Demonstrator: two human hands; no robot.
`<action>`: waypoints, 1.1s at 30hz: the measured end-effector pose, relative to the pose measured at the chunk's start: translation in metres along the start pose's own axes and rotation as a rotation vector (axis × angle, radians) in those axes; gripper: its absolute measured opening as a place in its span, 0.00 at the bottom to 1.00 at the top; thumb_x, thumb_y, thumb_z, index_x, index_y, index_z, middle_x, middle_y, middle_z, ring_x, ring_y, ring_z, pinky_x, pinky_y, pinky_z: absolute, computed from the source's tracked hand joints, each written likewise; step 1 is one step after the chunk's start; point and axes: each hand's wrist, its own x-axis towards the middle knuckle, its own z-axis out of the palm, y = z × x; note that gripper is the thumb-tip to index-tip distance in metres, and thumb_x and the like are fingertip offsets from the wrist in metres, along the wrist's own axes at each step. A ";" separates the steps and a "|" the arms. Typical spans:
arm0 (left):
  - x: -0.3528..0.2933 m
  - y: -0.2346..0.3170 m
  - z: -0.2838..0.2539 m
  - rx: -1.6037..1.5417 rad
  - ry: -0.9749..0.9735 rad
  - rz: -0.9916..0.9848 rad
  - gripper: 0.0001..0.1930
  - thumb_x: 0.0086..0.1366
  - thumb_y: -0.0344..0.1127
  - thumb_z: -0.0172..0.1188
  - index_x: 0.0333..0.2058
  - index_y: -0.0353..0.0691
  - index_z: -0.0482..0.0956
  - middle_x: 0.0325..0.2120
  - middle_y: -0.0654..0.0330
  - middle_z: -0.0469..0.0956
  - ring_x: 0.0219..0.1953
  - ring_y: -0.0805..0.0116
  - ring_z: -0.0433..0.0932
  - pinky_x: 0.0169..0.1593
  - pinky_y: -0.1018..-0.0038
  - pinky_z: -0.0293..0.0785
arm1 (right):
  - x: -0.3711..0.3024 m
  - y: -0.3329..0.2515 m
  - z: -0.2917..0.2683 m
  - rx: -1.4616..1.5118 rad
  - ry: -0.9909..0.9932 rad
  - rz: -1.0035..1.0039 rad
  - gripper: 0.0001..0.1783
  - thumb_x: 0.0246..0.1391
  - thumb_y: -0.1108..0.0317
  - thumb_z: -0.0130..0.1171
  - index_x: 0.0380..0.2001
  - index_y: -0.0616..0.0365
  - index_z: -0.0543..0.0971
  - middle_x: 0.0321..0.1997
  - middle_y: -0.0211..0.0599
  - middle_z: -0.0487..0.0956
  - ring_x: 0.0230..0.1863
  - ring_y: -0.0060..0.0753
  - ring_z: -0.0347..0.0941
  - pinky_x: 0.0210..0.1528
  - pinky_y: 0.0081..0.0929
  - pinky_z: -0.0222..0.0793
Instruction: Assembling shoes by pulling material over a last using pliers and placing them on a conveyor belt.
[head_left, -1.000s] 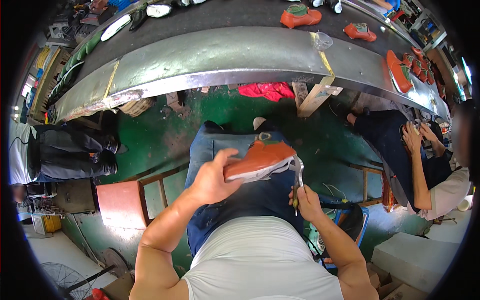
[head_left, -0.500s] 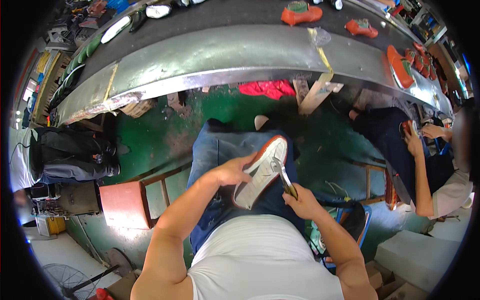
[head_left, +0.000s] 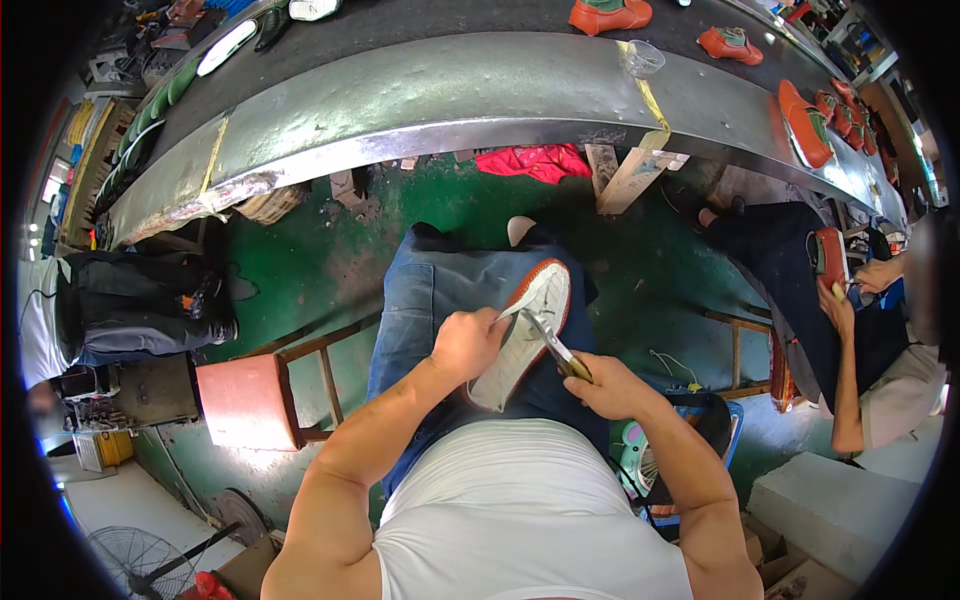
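A shoe (head_left: pixel 518 368) lies on my lap, its pale underside up and a reddish-brown rim round its toe. My left hand (head_left: pixel 466 345) is closed at the shoe's left side, pinching a thin whitish edge or strip there; its exact kind is hard to make out. Wrapped round the handles of metal pliers (head_left: pixel 548 338), my right hand (head_left: pixel 606 388) sits to the right of the shoe. The jaws of the pliers touch or hover over the middle of the underside, close to my left fingertips.
A metal-edged conveyor bench (head_left: pixel 420 90) runs across ahead, with red shoes (head_left: pixel 803 125) and a clear cup (head_left: pixel 642 60) on it. A brown stool (head_left: pixel 247 400) stands left. A co-worker's hand (head_left: pixel 838 310) holds a red shoe at right. Red cloth (head_left: pixel 535 162) lies under the bench.
My left hand has moved up along the shoe's edge and closed, its thumb no longer stretched over the underside. The plier jaws have shifted left, toward my left fingers.
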 end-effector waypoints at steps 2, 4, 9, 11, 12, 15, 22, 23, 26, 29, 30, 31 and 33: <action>-0.001 0.006 0.004 0.090 0.000 0.037 0.14 0.66 0.41 0.59 0.28 0.36 0.80 0.22 0.43 0.80 0.27 0.42 0.81 0.35 0.53 0.78 | 0.005 -0.005 -0.009 0.005 -0.096 0.083 0.16 0.61 0.62 0.56 0.44 0.64 0.75 0.34 0.48 0.80 0.36 0.42 0.78 0.40 0.41 0.73; -0.004 0.011 0.007 0.174 0.047 0.114 0.13 0.67 0.40 0.59 0.28 0.37 0.79 0.21 0.44 0.79 0.25 0.43 0.81 0.32 0.52 0.78 | 0.010 -0.012 -0.020 0.013 -0.190 0.166 0.15 0.61 0.62 0.57 0.44 0.64 0.76 0.34 0.45 0.81 0.35 0.35 0.77 0.37 0.38 0.73; -0.013 0.025 0.011 0.172 0.068 0.188 0.13 0.68 0.40 0.57 0.30 0.38 0.81 0.21 0.46 0.79 0.25 0.42 0.79 0.30 0.54 0.76 | 0.025 -0.040 -0.056 0.110 -0.387 0.357 0.17 0.64 0.58 0.54 0.43 0.61 0.79 0.37 0.37 0.83 0.37 0.27 0.79 0.34 0.31 0.74; -0.011 0.013 0.006 0.046 0.063 -0.007 0.17 0.72 0.45 0.51 0.35 0.38 0.82 0.23 0.46 0.80 0.28 0.46 0.81 0.35 0.58 0.78 | 0.036 -0.049 -0.055 -0.079 -0.401 0.312 0.17 0.63 0.60 0.53 0.42 0.64 0.78 0.39 0.44 0.84 0.40 0.38 0.81 0.38 0.37 0.76; -0.006 -0.001 0.011 -0.224 0.023 -0.251 0.25 0.76 0.51 0.43 0.41 0.36 0.82 0.30 0.47 0.83 0.34 0.55 0.83 0.43 0.64 0.78 | 0.037 -0.059 -0.054 -0.275 -0.353 0.269 0.17 0.63 0.61 0.53 0.43 0.66 0.78 0.39 0.49 0.83 0.41 0.45 0.81 0.41 0.40 0.76; 0.000 -0.056 0.059 -1.259 -0.170 -0.505 0.25 0.77 0.51 0.41 0.57 0.37 0.74 0.47 0.56 0.80 0.50 0.66 0.78 0.55 0.69 0.73 | 0.046 -0.056 -0.031 -0.551 -0.239 0.135 0.16 0.62 0.64 0.52 0.43 0.68 0.76 0.38 0.59 0.81 0.43 0.62 0.78 0.47 0.50 0.74; 0.007 -0.041 0.039 -1.335 -0.237 -0.467 0.34 0.71 0.52 0.59 0.67 0.38 0.62 0.56 0.56 0.74 0.57 0.66 0.73 0.62 0.69 0.69 | 0.047 0.000 0.046 -0.085 0.224 0.036 0.16 0.61 0.60 0.58 0.38 0.65 0.77 0.34 0.59 0.80 0.40 0.63 0.77 0.42 0.51 0.71; 0.009 -0.041 0.040 -1.289 -0.205 -0.460 0.35 0.69 0.51 0.61 0.67 0.38 0.62 0.57 0.55 0.74 0.57 0.66 0.73 0.62 0.69 0.69 | 0.049 0.004 0.058 -0.018 0.259 0.083 0.17 0.60 0.60 0.58 0.39 0.66 0.77 0.34 0.60 0.80 0.39 0.65 0.76 0.42 0.51 0.71; 0.014 -0.038 0.041 -1.292 -0.191 -0.454 0.37 0.67 0.49 0.64 0.67 0.38 0.61 0.57 0.54 0.74 0.57 0.66 0.74 0.61 0.70 0.69 | 0.051 0.014 0.069 0.061 0.299 0.129 0.17 0.62 0.60 0.58 0.41 0.65 0.78 0.32 0.52 0.82 0.35 0.54 0.79 0.39 0.43 0.73; 0.017 -0.029 0.042 -1.212 -0.182 -0.433 0.35 0.67 0.47 0.65 0.67 0.38 0.63 0.56 0.53 0.75 0.56 0.65 0.75 0.60 0.70 0.70 | 0.048 0.037 0.037 0.757 -0.087 0.225 0.15 0.66 0.64 0.55 0.47 0.66 0.77 0.35 0.32 0.81 0.34 0.21 0.77 0.25 0.17 0.69; 0.019 -0.025 0.042 -1.156 -0.184 -0.430 0.35 0.67 0.45 0.65 0.66 0.37 0.63 0.55 0.53 0.76 0.55 0.65 0.76 0.60 0.70 0.71 | 0.045 0.050 0.024 0.919 -0.200 0.219 0.15 0.66 0.66 0.55 0.49 0.67 0.76 0.38 0.35 0.81 0.35 0.23 0.78 0.25 0.17 0.70; 0.021 -0.023 0.044 -1.158 -0.192 -0.428 0.35 0.67 0.45 0.65 0.66 0.37 0.63 0.55 0.53 0.76 0.55 0.65 0.76 0.60 0.70 0.71 | 0.042 0.062 0.014 1.080 -0.312 0.212 0.16 0.66 0.67 0.55 0.50 0.68 0.75 0.40 0.37 0.82 0.37 0.25 0.79 0.24 0.17 0.72; 0.022 -0.026 0.045 -0.937 -0.217 -0.478 0.34 0.65 0.44 0.65 0.66 0.37 0.65 0.54 0.51 0.77 0.54 0.64 0.77 0.59 0.70 0.71 | 0.029 0.045 -0.010 1.023 -0.331 0.245 0.17 0.65 0.66 0.56 0.51 0.67 0.75 0.41 0.39 0.82 0.39 0.28 0.81 0.26 0.20 0.76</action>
